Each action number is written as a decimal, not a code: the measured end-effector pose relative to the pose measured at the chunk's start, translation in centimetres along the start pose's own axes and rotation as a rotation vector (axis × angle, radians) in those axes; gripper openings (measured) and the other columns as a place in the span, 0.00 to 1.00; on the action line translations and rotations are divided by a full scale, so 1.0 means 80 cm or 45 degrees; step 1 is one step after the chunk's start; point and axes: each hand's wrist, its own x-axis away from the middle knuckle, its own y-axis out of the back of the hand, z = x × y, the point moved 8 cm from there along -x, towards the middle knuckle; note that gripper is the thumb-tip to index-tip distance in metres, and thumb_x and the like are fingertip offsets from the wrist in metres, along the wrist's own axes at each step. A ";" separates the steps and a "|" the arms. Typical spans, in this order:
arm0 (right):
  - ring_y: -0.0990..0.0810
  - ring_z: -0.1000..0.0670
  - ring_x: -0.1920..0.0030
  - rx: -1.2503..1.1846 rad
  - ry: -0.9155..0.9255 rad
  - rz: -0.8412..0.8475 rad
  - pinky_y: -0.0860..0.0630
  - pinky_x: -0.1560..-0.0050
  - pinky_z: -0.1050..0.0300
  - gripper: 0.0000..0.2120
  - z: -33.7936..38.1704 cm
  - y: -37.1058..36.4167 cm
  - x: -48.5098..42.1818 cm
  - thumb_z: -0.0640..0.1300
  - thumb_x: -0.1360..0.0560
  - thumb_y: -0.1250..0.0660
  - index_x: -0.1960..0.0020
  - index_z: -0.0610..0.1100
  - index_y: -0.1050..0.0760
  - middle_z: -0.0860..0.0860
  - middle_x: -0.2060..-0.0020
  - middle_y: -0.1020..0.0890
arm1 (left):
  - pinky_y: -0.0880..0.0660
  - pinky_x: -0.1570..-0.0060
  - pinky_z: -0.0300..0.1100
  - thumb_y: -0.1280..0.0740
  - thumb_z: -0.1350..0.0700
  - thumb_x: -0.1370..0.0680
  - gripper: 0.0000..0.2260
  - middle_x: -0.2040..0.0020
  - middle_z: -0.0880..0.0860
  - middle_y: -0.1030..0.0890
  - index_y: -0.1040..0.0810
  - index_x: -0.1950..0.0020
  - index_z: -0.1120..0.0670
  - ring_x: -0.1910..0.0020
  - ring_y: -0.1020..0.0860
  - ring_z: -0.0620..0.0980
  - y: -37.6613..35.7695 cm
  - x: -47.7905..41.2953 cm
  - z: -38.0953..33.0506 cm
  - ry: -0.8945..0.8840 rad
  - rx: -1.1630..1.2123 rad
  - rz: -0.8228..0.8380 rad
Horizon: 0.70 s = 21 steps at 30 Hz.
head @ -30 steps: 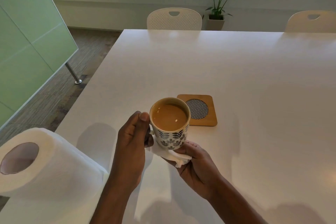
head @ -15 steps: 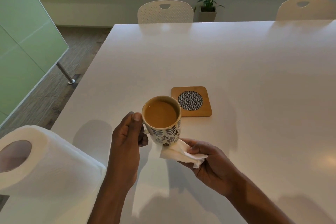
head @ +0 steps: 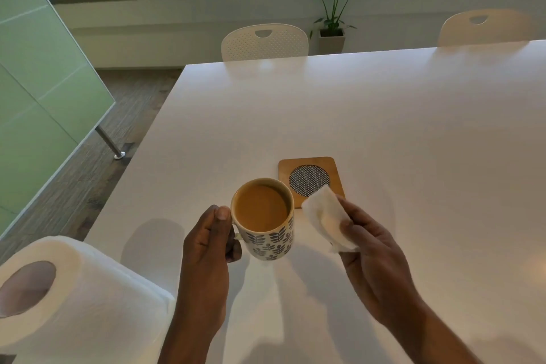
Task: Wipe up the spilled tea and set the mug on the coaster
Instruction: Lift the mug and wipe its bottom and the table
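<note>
A leaf-patterned mug (head: pixel 267 241) full of milky tea is held above the white table (head: pixel 384 127), with my left hand (head: pixel 211 238) gripping its handle. To its right, my right hand (head: pixel 366 241) pinches a crumpled white tissue (head: pixel 325 217) that overlaps the near right corner of the coaster. The square wooden coaster (head: pixel 307 171) with a round mesh centre lies flat just behind the mug and tissue. I see no tea on the tabletop.
A large white paper roll (head: pixel 68 298) stands at the table's near left corner. Two white chairs (head: pixel 264 41) sit at the far edge, one of them (head: pixel 484 26) at the right. A potted plant (head: pixel 334 9) stands by the window. The table's left edge runs close to the mug.
My right hand drew the tissue out from under the mug and moved it to the right and up, beside the coaster. The mug stays in my left hand.
</note>
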 end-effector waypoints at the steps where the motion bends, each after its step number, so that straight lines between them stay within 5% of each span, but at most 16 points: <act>1: 0.15 0.49 0.38 0.090 0.162 -0.017 0.17 0.47 0.61 0.22 0.010 -0.012 0.003 0.30 0.18 0.40 0.36 0.47 0.15 0.48 0.36 0.14 | 0.31 0.66 0.39 0.37 0.36 0.20 0.25 0.62 0.64 0.36 0.31 0.57 0.59 0.66 0.34 0.50 0.000 0.000 0.001 0.007 0.004 -0.005; 6: 0.16 0.56 0.39 0.476 0.638 0.060 0.20 0.44 0.63 0.21 0.033 -0.085 0.012 0.32 0.16 0.41 0.32 0.49 0.18 0.57 0.39 0.14 | 0.32 0.66 0.41 0.40 0.42 0.20 0.18 0.62 0.64 0.37 0.30 0.60 0.54 0.66 0.34 0.49 -0.005 0.000 -0.002 0.005 0.010 0.011; 14: 0.21 0.52 0.29 0.468 0.675 0.167 0.20 0.35 0.57 0.27 0.017 -0.102 0.022 0.31 0.18 0.44 0.28 0.53 0.21 0.58 0.33 0.17 | 0.31 0.65 0.42 0.39 0.40 0.18 0.20 0.60 0.67 0.34 0.29 0.57 0.56 0.64 0.33 0.55 -0.007 -0.001 -0.004 0.005 -0.005 -0.024; 21: 0.35 0.50 0.18 0.533 0.754 0.178 0.30 0.23 0.50 0.30 -0.015 -0.101 0.043 0.26 0.19 0.47 0.20 0.44 0.33 0.54 0.20 0.30 | 0.28 0.65 0.40 0.40 0.36 0.24 0.21 0.60 0.65 0.32 0.27 0.57 0.55 0.64 0.31 0.52 -0.006 -0.004 -0.006 0.008 -0.058 -0.076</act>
